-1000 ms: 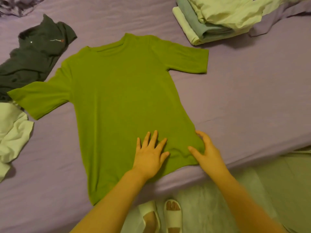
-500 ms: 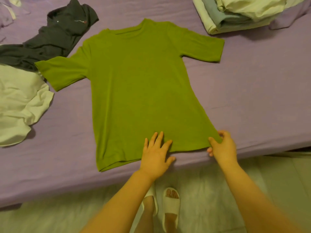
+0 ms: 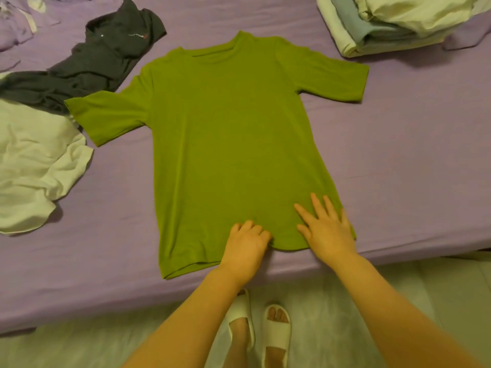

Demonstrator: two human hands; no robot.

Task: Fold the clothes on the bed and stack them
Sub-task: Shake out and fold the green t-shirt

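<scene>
1. While the olive-green short-sleeved cotton T-shirt point(image 3: 233, 144) lies spread flat on the purple-sheeted bed point(image 3: 411, 166), your right hand point(image 3: 328, 229) presses its hem corner, fingers straight and splayed; your left hand point(image 3: 245, 244) rests at the hem, fingers curled under; whether it pinches cloth you cannot tell.
2. A folded pale stack of clothes point(image 3: 385, 22) sits far right; a crumpled dark grey garment point(image 3: 87, 65) and a rumpled white garment point(image 3: 34, 166) lie left.

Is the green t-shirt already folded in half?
No: the green t-shirt lies spread flat on the bed, both sleeves out to the sides.
</scene>
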